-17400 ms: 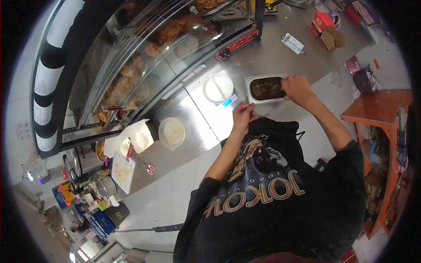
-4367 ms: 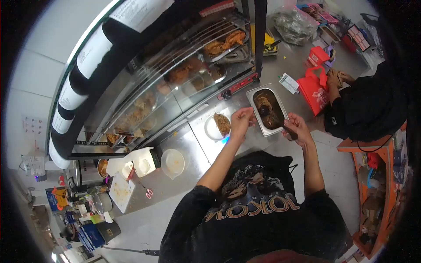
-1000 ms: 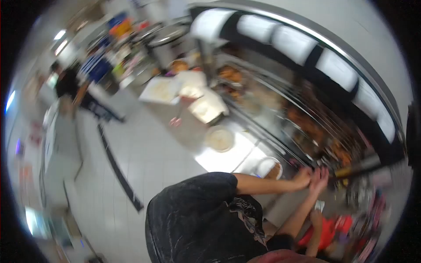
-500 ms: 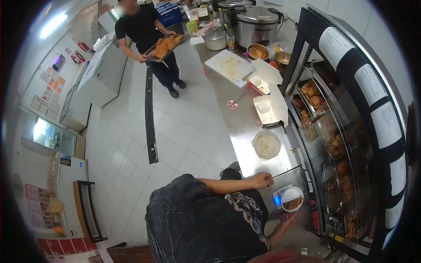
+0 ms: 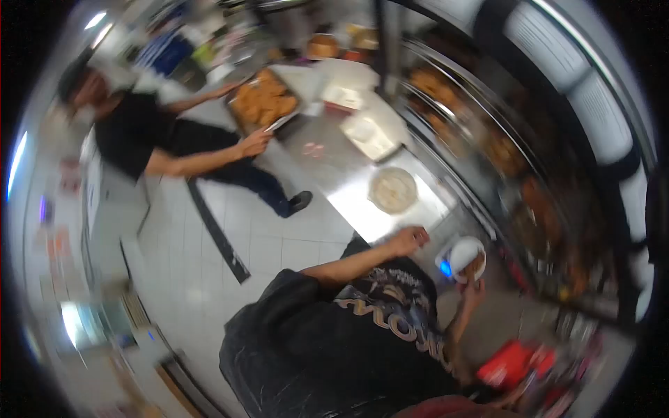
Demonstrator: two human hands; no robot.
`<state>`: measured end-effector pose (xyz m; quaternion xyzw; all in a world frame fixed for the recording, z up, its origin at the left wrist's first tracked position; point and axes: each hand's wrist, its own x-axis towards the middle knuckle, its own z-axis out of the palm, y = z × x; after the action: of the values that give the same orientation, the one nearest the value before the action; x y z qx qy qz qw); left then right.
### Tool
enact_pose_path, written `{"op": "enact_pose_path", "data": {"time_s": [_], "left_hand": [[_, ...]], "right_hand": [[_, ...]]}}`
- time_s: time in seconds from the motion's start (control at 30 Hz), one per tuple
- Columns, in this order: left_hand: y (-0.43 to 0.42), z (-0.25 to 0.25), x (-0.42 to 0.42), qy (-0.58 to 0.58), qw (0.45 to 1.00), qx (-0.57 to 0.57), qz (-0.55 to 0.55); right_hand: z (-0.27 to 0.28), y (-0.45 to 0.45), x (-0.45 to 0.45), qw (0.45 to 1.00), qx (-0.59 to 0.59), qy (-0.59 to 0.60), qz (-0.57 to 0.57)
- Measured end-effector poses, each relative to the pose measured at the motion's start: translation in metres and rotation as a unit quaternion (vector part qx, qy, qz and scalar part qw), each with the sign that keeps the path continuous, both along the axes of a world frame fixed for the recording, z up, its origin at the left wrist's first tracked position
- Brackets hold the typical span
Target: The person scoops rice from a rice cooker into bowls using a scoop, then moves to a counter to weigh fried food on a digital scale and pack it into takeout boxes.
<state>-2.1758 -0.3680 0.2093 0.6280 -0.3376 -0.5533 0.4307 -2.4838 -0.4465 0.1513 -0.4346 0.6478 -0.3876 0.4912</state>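
My left hand (image 5: 408, 241) is curled in front of my shirt, over the metal counter's edge; what it holds, if anything, is too blurred to make out. Fingers apart, my right hand (image 5: 472, 294) is at the near rim of a white round bowl (image 5: 461, 251) with brown food (image 5: 474, 266) in its right part. The bowl is on a scale with a lit blue display (image 5: 445, 267). Left of it stands a round translucent container (image 5: 392, 190) with pale residue. Two open white boxes (image 5: 376, 136) (image 5: 343, 96) lie farther up the counter.
A person (image 5: 129, 132) at the upper left holds a metal tray of fried food (image 5: 263, 99) at the counter's edge. Pink-handled scissors (image 5: 313, 149) lie near the tray. The glass food cabinet (image 5: 502, 150) borders the counter's right side. A red bag (image 5: 507, 364) is at the lower right.
The view has turned, and the person with the tray has come closer, to the counter. My right hand now meets the bowl's rim. The red bag has come into view again.
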Motion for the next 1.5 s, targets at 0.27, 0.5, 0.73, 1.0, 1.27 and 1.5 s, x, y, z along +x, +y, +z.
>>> {"op": "enact_pose_path", "data": {"time_s": [0.27,0.5,0.73,1.0,1.27,1.5], "left_hand": [[-0.011,0.027,-0.008,0.070,0.991,0.070,-0.090],[-0.011,0.025,-0.003,0.054,0.987,0.071,-0.132],[-0.007,0.025,-0.005,0.055,0.988,0.063,-0.132],[-0.001,0.014,-0.009,0.007,0.989,0.017,-0.147],[0.018,0.001,-0.007,-0.040,0.996,-0.009,-0.073],[0.031,0.007,-0.002,-0.089,0.995,-0.029,-0.037]], "right_hand": [[0.014,0.020,-0.007,0.995,0.046,-0.045,-0.076],[0.025,0.046,-0.009,0.983,0.041,-0.057,-0.171],[0.023,0.059,-0.071,0.940,0.010,-0.084,-0.332],[-0.047,0.024,-0.162,0.918,-0.054,-0.197,-0.340],[-0.049,0.054,-0.113,0.932,0.028,-0.233,-0.277],[0.020,0.044,-0.018,0.985,0.031,-0.099,-0.140]]}}
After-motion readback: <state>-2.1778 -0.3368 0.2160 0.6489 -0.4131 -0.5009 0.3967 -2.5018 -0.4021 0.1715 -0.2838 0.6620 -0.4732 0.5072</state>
